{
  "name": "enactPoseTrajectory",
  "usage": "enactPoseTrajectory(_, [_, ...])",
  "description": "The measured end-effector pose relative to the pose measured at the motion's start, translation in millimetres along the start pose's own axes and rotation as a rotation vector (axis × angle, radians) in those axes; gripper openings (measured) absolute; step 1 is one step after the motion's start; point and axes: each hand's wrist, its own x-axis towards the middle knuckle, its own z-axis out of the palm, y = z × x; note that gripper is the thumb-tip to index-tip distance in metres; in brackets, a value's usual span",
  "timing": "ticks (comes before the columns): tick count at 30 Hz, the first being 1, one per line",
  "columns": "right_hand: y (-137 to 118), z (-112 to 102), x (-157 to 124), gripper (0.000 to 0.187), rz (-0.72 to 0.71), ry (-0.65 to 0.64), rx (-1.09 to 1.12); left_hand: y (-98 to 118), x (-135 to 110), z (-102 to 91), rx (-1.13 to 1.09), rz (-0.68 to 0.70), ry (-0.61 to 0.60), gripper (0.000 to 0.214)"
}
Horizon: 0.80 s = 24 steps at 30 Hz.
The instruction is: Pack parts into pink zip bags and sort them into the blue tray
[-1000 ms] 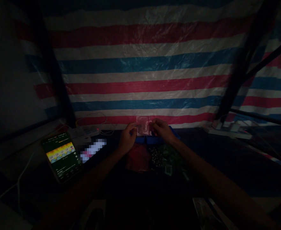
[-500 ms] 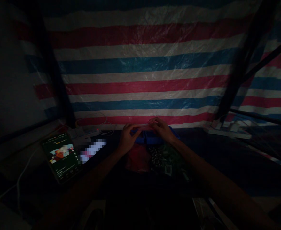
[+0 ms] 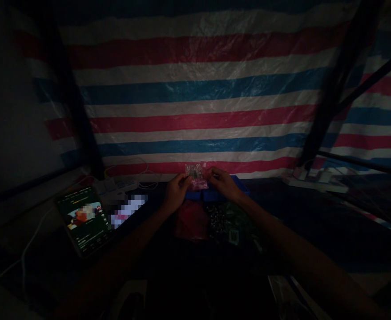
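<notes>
A small clear plastic bag [image 3: 197, 177] with a pinkish tint is held up above the blue trays, and something small and greenish shows inside it. My left hand [image 3: 175, 192] pinches the bag's left edge between thumb and fingers. At its right edge, the thumb and fingers of my right hand [image 3: 222, 183] are closed on it too. Below my hands lie a heap of red-pink plastic bags [image 3: 191, 220], a spread of small shiny pieces [image 3: 217, 217], and dark green packets [image 3: 238, 226]; dim light hides their detail.
Blue trays [image 3: 242, 184] stand behind the heaps. To the left are a lit phone [image 3: 85, 220], a second bright screen [image 3: 128, 210] and a power strip [image 3: 125, 183] with cables. Another power strip [image 3: 318, 183] lies right. A striped plastic sheet [image 3: 195, 120] hangs behind, between dark posts.
The plastic bag, seen nearly edge-on before, now stands upright with its face visible. My right hand has lowered slightly, and both hands grip the bag's sides.
</notes>
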Motion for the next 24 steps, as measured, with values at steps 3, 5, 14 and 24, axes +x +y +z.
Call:
enactPoseTrajectory(3, [1, 1, 0, 0.036, -0.011, 0.002, -0.001, 2, 2, -1.4, 0.003, 0.000, 0.016, 0.030])
enactPoseTrajectory(5, [1, 1, 0, 0.034, -0.021, 0.010, 0.005, -1, 4, -3.0, 0.005, 0.003, 0.030, 0.029])
enactPoseTrajectory(14, [3, -6, 2, 0.035, -0.009, 0.134, -0.064, -31, 19, -14.8, 0.273, -0.033, -0.031, 0.030])
enactPoseTrajectory(24, [8, -5, 3, 0.036, -0.002, 0.124, -0.072, -61, 28, -12.1, 0.503, -0.031, -0.178, 0.023])
